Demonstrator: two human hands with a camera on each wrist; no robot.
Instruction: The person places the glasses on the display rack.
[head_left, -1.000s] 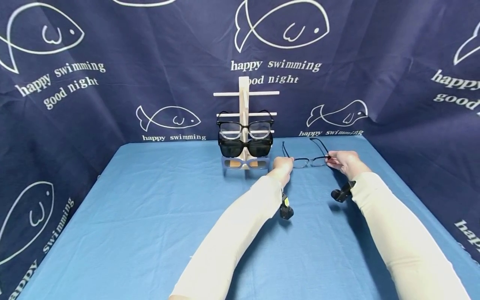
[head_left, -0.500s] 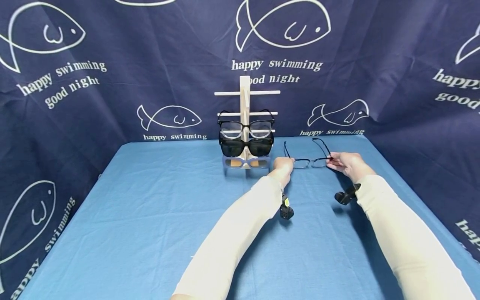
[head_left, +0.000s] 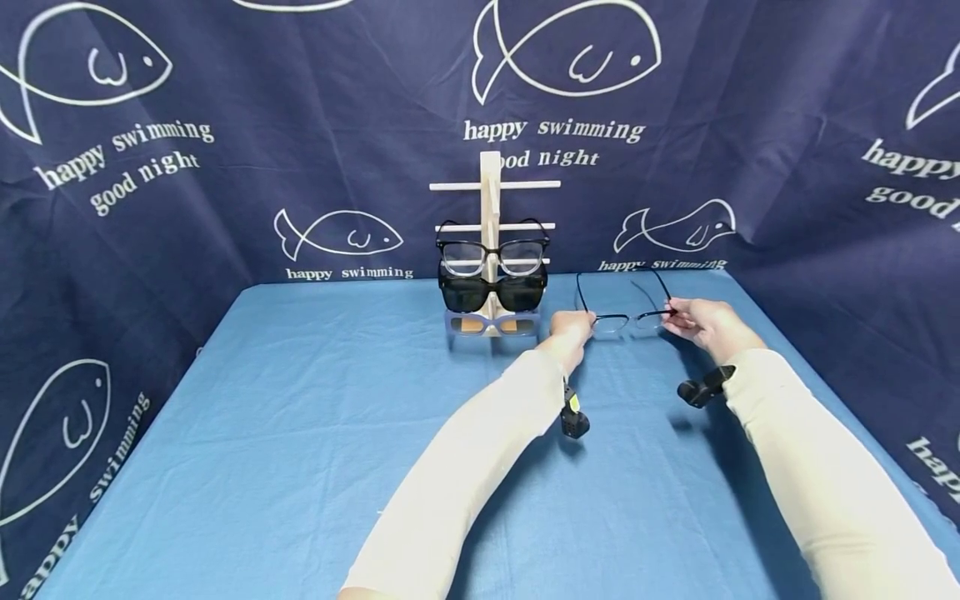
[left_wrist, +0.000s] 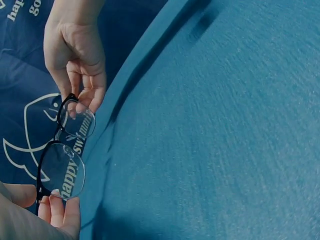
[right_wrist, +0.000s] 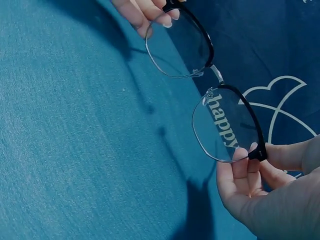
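A pair of black half-rim eyeglasses [head_left: 651, 314] with clear lenses is held slightly above the table, temples unfolded and pointing to the back. My left hand [head_left: 570, 332] pinches its left end near the hinge. At the opposite end, my right hand [head_left: 708, 323] grips the other hinge corner between thumb and fingers. The right wrist view has the eyeglasses [right_wrist: 252, 112] close up, with a thin metal lower rim and their shadow on the cloth apart from them. In the left wrist view, the left fingers [left_wrist: 57, 212] sit under the near lens.
Just left of my left hand stands a wooden display rack [head_left: 489, 179] with crossbars. It bears black-framed clear glasses [head_left: 491, 250], dark sunglasses [head_left: 519, 294] and blue-framed glasses [head_left: 491, 325]. Blue cloth covers the table [head_left: 262, 417]; a navy fish-print curtain [head_left: 360, 150] encloses the back and sides.
Both hands have shifted a little to the right with the eyeglasses, the right hand more. The eyeglasses have risen slightly off the cloth and their temples now reach farther back. The rack stays put.
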